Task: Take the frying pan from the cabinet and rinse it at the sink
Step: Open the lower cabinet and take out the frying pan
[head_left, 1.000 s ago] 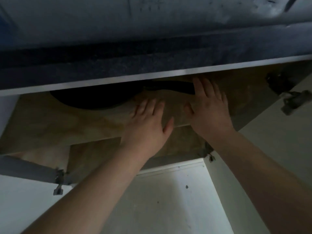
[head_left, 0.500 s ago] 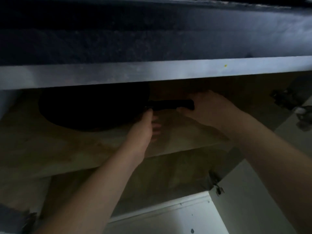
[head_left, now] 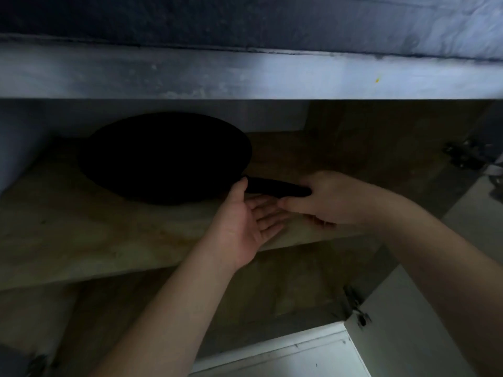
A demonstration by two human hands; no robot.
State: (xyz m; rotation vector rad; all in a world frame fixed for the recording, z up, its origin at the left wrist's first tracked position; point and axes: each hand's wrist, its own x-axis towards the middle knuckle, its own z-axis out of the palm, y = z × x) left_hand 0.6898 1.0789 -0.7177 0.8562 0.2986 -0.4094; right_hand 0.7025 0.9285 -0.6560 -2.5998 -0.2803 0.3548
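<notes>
With the frying pan (head_left: 166,159) resting on the cabinet shelf (head_left: 81,235), the right hand (head_left: 332,197) grips its handle while the left hand (head_left: 245,224) waits open, palm up, beneath; the next move is probably lifting it out level.

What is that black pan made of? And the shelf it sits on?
The frying pan looks like dark metal with a matte black finish: it shows no shine, though the cabinet is too dim to be sure. The shelf looks like bare wood or plywood: tan, with grain and stains showing.
</notes>
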